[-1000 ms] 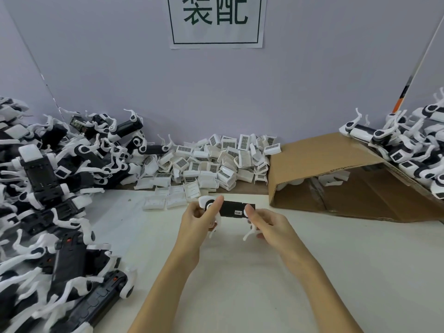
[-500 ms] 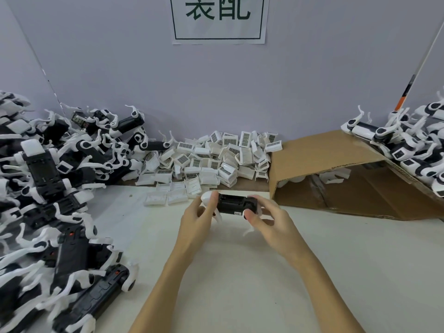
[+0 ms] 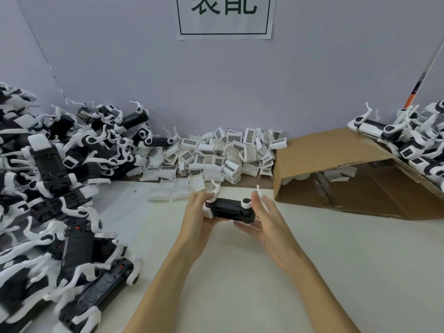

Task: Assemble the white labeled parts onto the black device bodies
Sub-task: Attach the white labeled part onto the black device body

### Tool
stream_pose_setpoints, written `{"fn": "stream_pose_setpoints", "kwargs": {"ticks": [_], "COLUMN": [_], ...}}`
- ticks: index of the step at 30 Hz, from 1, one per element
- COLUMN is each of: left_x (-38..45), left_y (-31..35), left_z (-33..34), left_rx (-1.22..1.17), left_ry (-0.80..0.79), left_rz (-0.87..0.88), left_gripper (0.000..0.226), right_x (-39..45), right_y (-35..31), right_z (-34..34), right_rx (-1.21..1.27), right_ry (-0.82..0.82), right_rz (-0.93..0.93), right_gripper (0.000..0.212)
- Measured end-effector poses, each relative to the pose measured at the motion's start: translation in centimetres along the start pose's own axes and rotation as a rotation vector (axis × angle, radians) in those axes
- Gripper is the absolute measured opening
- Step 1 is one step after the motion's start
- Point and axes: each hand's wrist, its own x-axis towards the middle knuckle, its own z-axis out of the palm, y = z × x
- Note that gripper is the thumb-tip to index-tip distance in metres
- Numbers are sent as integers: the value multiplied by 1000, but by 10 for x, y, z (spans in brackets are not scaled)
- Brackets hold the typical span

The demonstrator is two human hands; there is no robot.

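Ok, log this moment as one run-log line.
stage: positioning | left hand: grips black device body | right hand: open, fingers beneath it | white labeled parts: piled behind

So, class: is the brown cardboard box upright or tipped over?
Tipped on its side: the brown cardboard box shows its open mouth facing the camera.

Both bare forearms are reaching forward from the bottom edge and converging toward the middle, above the pale tabletop. The left hand (image 3: 195,216) is curling around the left end of a small black plastic device body with white curved arms (image 3: 231,209), its fingers wrapping over the far side and its thumb lying along the near edge. The right hand (image 3: 266,224) is cupping the device's right end with the palm turned inward, its fingers spreading nearly straight, some passing under the black body while others are pointing up past it.
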Motion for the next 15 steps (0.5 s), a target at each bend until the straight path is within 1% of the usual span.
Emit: {"fn": "stream_pose_setpoints", "kwargs": {"ticks": [2, 3, 5, 7, 8, 10, 13, 15], "left_x": [-1, -1, 1, 1, 1, 1, 1, 2], "left_y": [-2, -4, -7, -11, -13, -16, -16, -12], "left_z": [1, 1, 1, -1, -2, -2, -2, -4], "left_rx": [57, 86, 136, 261, 334, 397, 361, 297], "left_ry": [-46, -68, -102, -133, -147, -158, -130, -90], "left_rz": [71, 86, 95, 109, 111, 111, 139, 150], "left_gripper": [34, 31, 38, 52, 58, 59, 52, 55], "right_x": [3, 4, 8, 10, 9, 7, 6, 5], "right_y": [-1, 0, 3, 2, 0, -2, -2, -4], "right_z": [2, 0, -7, -14, -15, -16, -13, -7], "right_rx": [11, 10, 27, -20, -55, -97, -56, 124], "right_ry": [80, 112, 150, 182, 195, 209, 186, 132], "right_rz": [101, 123, 82, 23, 6, -3, -11, 35], "right_gripper": [81, 71, 60, 58, 60, 68, 73, 74]}}
